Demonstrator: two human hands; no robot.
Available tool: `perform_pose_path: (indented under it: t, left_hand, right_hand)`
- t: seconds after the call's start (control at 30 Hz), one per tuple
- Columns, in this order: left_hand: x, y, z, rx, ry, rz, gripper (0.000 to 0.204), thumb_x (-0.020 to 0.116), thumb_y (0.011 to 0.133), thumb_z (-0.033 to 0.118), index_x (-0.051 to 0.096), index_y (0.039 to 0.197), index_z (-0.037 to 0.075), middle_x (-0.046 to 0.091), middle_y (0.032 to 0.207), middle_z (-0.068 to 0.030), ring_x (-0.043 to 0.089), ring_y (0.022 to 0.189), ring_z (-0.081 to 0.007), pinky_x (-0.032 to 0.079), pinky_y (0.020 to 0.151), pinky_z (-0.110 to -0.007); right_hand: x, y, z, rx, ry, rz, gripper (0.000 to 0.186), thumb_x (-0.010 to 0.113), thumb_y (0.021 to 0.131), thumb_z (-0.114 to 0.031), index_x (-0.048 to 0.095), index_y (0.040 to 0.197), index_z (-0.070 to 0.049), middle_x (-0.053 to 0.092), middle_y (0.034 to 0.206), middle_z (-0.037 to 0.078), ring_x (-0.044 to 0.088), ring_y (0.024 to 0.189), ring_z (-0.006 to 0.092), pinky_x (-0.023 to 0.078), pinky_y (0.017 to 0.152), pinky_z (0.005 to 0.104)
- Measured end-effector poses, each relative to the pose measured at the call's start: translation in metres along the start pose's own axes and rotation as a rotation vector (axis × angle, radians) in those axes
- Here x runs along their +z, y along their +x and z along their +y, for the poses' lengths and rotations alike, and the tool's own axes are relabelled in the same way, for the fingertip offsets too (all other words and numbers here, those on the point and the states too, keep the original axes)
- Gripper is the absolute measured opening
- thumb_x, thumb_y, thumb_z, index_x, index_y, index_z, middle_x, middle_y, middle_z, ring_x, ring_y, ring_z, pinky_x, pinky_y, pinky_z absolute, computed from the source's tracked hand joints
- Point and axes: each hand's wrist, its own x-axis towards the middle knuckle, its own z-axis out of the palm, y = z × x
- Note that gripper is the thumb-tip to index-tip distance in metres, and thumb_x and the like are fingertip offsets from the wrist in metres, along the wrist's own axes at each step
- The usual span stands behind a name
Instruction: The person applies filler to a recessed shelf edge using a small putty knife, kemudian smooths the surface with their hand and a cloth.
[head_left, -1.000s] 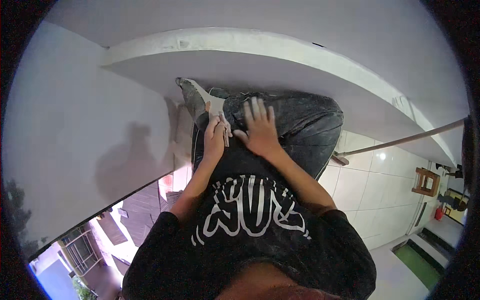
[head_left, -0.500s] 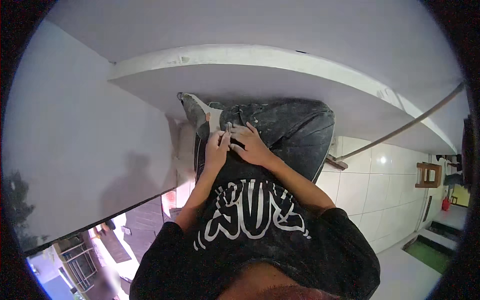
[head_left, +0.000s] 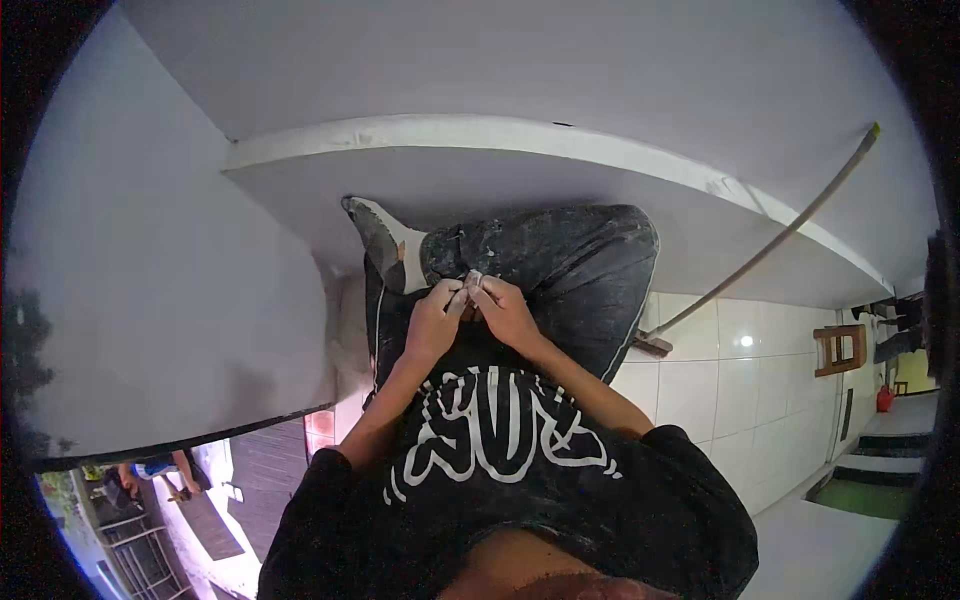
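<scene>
At the centre of the frame, a small pale piece (head_left: 474, 276) is pinched between the fingertips of the left hand (head_left: 432, 318) and the right hand (head_left: 508, 315), over dust-marked dark trousers (head_left: 560, 245). It is not yet set down, so the handling seems unfinished; how much is done or left cannot be told. At centre right, a long-handled tool (head_left: 765, 254) is slanted; beyond, a wooden stool (head_left: 826, 352) is seen.

Ahead of the left hand (head_left: 432, 322) and the right hand (head_left: 508, 316), the folded dark trouser leg (head_left: 560, 250) blocks the low way, and beyond it stands the pale ledge (head_left: 480, 131). On the right, a hand could pass over the white floor tiles (head_left: 740, 385), between the slanting pole (head_left: 765, 250) and the wooden stool (head_left: 826, 352).
</scene>
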Motion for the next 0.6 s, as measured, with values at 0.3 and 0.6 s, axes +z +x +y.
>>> perform_pose_path:
  t: [0.3,0.6]
  left_hand:
    - [-0.003,-0.015,0.0,-0.216,-0.44,-0.063,0.026,0.048,0.103,0.026,0.057,0.107,0.002,0.058,0.08,-0.0048,0.054,0.06,-0.0096,0.046,0.053,-0.029]
    - [-0.031,-0.019,-0.006,-0.261,-0.622,-0.218,0.025,0.057,0.1,0.022,0.052,0.091,-0.001,0.055,0.061,-0.0057,0.056,0.046,-0.0137,0.047,0.045,-0.028]
  right_hand:
    - [0.009,-0.007,-0.01,0.145,0.06,-0.084,0.023,0.048,0.098,-0.015,0.062,0.085,-0.002,0.059,0.07,0.002,0.056,0.061,0.0102,0.044,0.056,0.0277]
    - [0.009,0.002,-0.059,0.138,0.095,-0.222,0.026,0.051,0.096,-0.018,0.06,0.082,0.002,0.059,0.063,0.007,0.058,0.053,0.0144,0.046,0.051,0.0314]
